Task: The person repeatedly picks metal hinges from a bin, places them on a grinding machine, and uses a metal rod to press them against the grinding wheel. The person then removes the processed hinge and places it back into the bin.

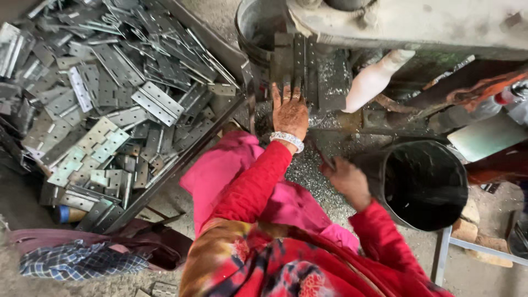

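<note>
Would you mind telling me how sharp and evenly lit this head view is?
Head view: soft, even daylight; the hinge pile glints but stays readable. The left hand is sharp, the right hand slightly motion-blurred. The black bucket is too dark inside to read. Edges bow from the wide lens.

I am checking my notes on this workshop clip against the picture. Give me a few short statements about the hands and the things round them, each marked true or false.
1. The left hand lies flat on metal hinge pieces at the machine. True.
2. The left wrist is bare. False: it wears a pale beaded bracelet.
3. A heap of flat metal hinges fills the tray on the left. True.
4. The black bucket near the right hand is brimful of hinges. False: its inside looks dark, with no hinges to be seen.
5. The person's sleeves are blue. False: they are red.
</note>
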